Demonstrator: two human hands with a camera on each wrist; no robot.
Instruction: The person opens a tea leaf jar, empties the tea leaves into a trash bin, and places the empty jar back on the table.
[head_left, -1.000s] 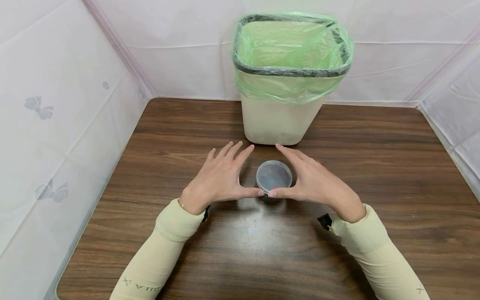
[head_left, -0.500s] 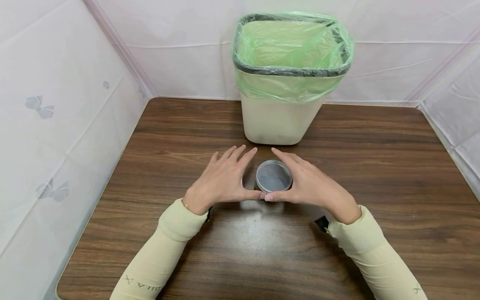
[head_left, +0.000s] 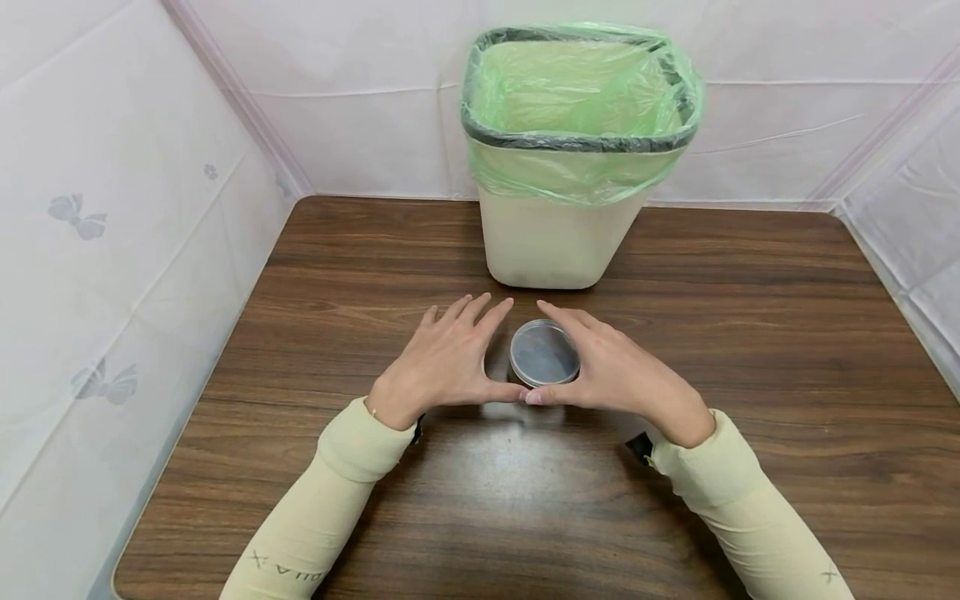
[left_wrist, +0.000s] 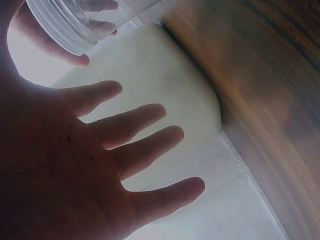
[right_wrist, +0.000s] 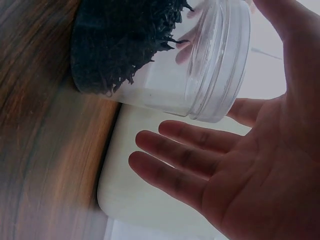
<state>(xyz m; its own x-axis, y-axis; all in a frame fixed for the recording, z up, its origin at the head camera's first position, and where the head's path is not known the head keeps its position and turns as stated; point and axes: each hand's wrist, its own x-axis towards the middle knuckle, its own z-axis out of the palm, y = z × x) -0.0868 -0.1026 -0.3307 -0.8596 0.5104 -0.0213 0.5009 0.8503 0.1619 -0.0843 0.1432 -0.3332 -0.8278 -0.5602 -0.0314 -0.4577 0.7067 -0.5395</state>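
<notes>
A clear round jar [head_left: 545, 352] with a screw lid stands upright on the wooden table [head_left: 360, 300] between both hands. Dark, shredded dry leaves [right_wrist: 125, 45] fill its lower part in the right wrist view. My left hand [head_left: 446, 358] is spread to the left of the jar, a gap between its palm and the wall. On the other side my right hand [head_left: 618, 367] curves loosely beside the jar, its thumb and forefinger overlapping the lid's edge in the head view. The two thumb tips meet in front of the jar.
Behind the jar stands a cream waste bin [head_left: 558, 242], lined with a green plastic bag [head_left: 577, 179] folded over its grey rim. Pale sheeting [head_left: 360, 108] hangs along the back and both sides of the table.
My right hand has shifted left, closer to the jar, and its forefinger has dipped in. My left hand moved slightly right, bringing the thumb tips together. The jar stays in place.
</notes>
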